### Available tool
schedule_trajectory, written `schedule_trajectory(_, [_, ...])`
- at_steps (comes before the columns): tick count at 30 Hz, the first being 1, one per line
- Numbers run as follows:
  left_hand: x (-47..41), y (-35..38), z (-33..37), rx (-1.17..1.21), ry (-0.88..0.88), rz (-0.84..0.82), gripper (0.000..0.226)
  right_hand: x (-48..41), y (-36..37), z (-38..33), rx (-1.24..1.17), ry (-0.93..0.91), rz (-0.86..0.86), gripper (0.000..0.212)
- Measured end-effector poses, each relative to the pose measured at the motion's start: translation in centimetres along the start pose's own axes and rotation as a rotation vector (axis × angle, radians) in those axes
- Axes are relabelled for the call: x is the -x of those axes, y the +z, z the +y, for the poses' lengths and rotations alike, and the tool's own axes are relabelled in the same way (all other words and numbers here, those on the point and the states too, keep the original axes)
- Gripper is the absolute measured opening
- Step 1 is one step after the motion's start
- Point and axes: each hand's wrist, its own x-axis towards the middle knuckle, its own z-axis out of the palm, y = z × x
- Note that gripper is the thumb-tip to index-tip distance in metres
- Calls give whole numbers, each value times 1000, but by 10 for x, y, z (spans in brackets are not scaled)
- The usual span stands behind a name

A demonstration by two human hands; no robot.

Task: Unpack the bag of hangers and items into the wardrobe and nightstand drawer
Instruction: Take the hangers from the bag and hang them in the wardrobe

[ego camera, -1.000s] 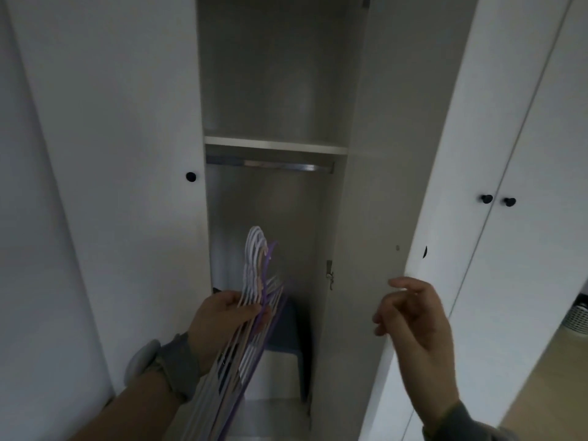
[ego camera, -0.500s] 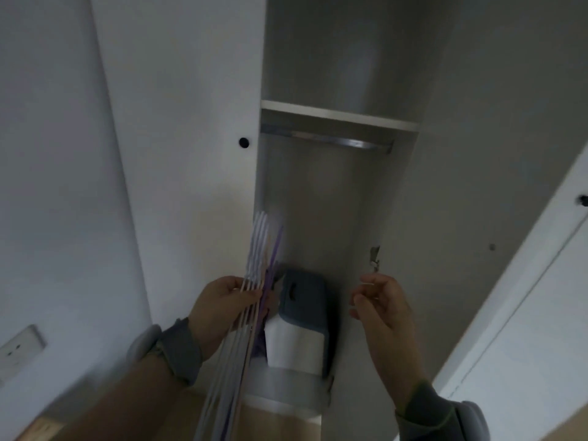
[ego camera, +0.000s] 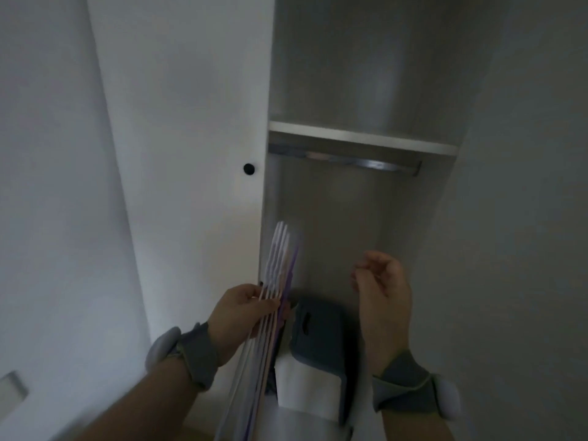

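An open wardrobe (ego camera: 366, 74) shows a shelf (ego camera: 359, 140) over a metal rail (ego camera: 346, 160), a grey-and-white stool (ego camera: 318, 342) at its bottom. Hangers (ego camera: 277, 275), white, pink and purple, point upward at the opening's left edge, gripped by the left hand (ego camera: 241, 316); the right hand (ego camera: 383, 289) hovers nearby, fingers (ego camera: 361, 273) curled, holding nothing.

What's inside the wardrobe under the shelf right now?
A metal rail with nothing on it just under the shelf, and a grey-and-white container at the bottom. The hangers in the left hand cover the container's left edge; what lies behind it is hidden.
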Motion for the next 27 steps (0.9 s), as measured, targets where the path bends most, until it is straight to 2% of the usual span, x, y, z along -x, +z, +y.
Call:
schedule_trajectory(4, [-34, 16, 16, 7, 42, -1, 29, -29, 1, 11, -33, -7, 54, 28])
schedule_trajectory(6, [-53, 24, 16, 18, 40, -8, 25, -40, -3, 18, -9, -1, 66, 28])
schedule_trajectory(10, [-92, 43, 19, 22, 54, -71, 22, -68, -6, 30, 82, 69, 106, 16])
schedule_trajectory(13, [-113, 57, 28, 30, 46, -116, 30, -93, -1, 38, 116, 117, 119, 16])
schedule_trajectory(18, [-175, 79, 37, 72, 31, -190, 15, -136, 4, 58, 166, 86, 135, 14])
schedule_trajectory(21, [-215, 90, 39, 61, 49, -252, 42, -156, -1, 67, 175, 93, 149, 18])
schedule_trajectory(23, [-244, 97, 44, 39, 47, -290, 46, -174, -2, 69, 195, 100, 169, 18])
schedule_trajectory(27, [-301, 118, 74, 63, 100, -382, 11, -223, 5, 76, 230, 93, 233, 14])
